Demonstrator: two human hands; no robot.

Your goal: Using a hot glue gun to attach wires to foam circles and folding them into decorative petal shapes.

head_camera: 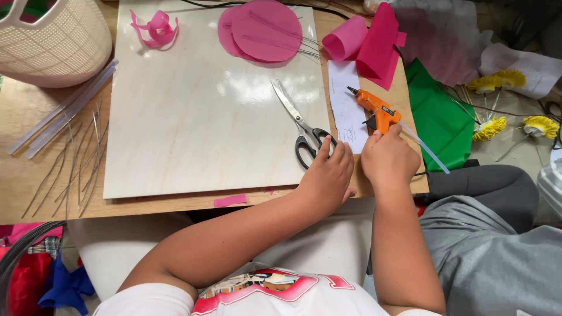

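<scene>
My right hand (388,159) rests at the table's front edge, its fingers on the handle of an orange glue gun (376,109) that lies on a white paper slip (345,108). A clear glue stick (426,148) pokes out behind the gun. My left hand (328,178) lies just left of it, fingers touching the black handles of a pair of scissors (300,124). The scissors lie shut on a pale board (199,111).
Pink felt circles (263,29), a pink ribbon curl (155,28) and folded pink felt (374,44) lie at the back. Green felt (439,117), yellow flowers (492,126), wires (76,164), glue sticks (64,111), a woven basket (52,41). Another person's grey-clad body (492,251) sits at the right.
</scene>
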